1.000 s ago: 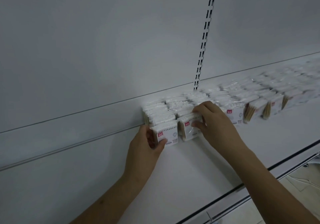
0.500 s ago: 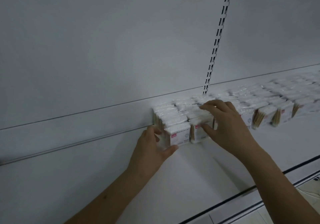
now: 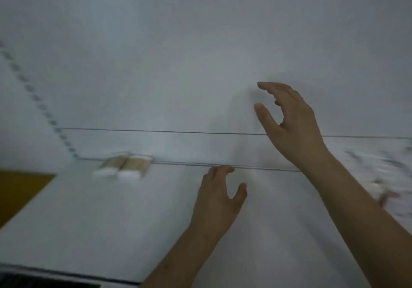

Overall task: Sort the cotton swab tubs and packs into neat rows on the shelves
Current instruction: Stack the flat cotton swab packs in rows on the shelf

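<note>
A white shelf [image 3: 156,209] carries 2 swab packs [image 3: 124,166] at its back.

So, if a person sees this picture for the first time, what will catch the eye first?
Most likely the two bare hands in the middle: the right hand raised before the white back panel, the left hand lower over the shelf, both holding nothing. Next, two cotton swab packs lying alone at the shelf's back edge, left of the hands.

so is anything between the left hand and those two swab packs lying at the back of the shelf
Nothing visible. The left hand hovers empty over bare white shelf, and the two swab packs lie to its left against the back panel, with only open shelf between.
</note>
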The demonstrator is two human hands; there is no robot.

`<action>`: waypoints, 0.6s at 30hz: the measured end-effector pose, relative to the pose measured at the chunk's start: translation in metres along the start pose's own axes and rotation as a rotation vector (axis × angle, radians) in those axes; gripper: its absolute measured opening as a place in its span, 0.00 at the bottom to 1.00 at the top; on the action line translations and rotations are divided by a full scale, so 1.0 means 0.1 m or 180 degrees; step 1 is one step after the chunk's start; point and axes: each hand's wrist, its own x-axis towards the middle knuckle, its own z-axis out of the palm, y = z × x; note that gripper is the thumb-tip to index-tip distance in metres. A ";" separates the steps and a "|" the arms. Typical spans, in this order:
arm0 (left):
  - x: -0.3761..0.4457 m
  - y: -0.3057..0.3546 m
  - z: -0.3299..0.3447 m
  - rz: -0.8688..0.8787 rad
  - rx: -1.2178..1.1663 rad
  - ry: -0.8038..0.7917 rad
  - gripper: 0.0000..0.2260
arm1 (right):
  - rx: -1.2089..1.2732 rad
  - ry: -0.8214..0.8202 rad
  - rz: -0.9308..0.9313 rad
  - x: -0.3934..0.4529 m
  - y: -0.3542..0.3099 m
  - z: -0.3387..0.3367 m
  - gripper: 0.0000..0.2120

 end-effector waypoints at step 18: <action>-0.02 -1.91 -1.97 -0.0719 0.0687 0.1014 0.24 | -0.0185 -0.1899 -0.0305 -0.40 -1.16 2.77 0.36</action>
